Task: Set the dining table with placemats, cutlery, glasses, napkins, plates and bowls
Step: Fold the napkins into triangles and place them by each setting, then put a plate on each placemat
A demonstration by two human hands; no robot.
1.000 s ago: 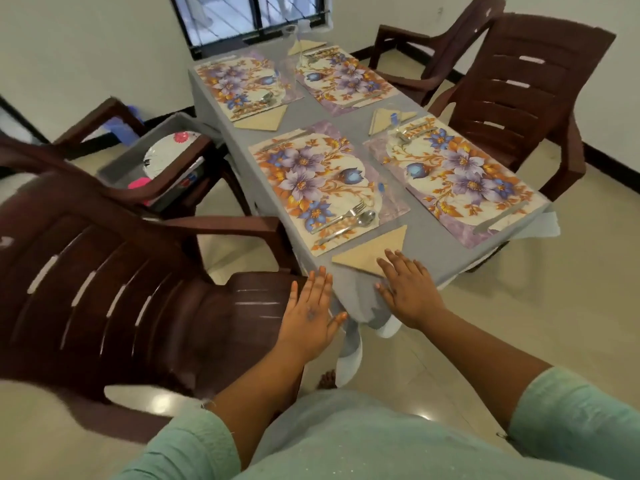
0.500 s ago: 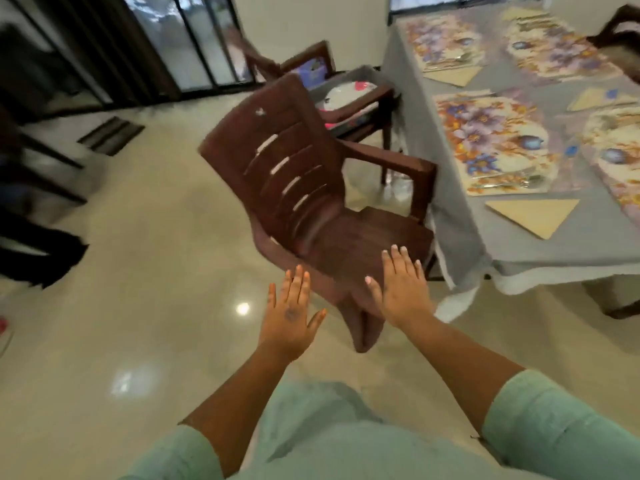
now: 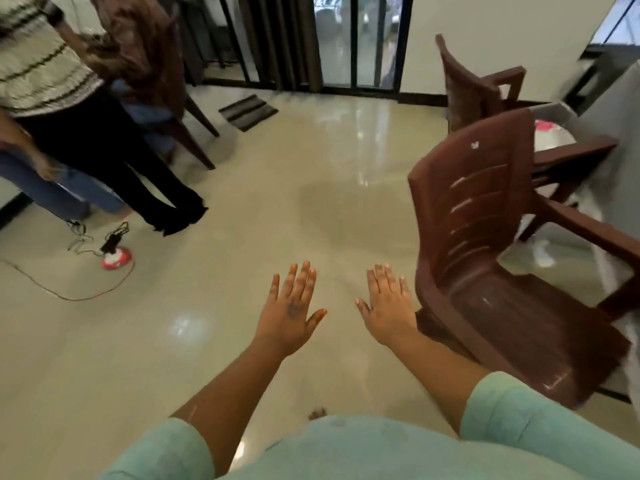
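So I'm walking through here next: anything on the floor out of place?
Yes: a red and white round device with a thin orange cable trailing loose across the floor, a likely trip hazard.

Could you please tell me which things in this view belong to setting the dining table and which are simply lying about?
Belonging to the job:
- left hand, open, holding nothing
- right hand, open, holding nothing
- tablecloth edge, far right
- grey tub with a plate, on the far chair

Just lying about:
- brown chair
- red floor gadget with orange cable
- dark mat
- people standing, left
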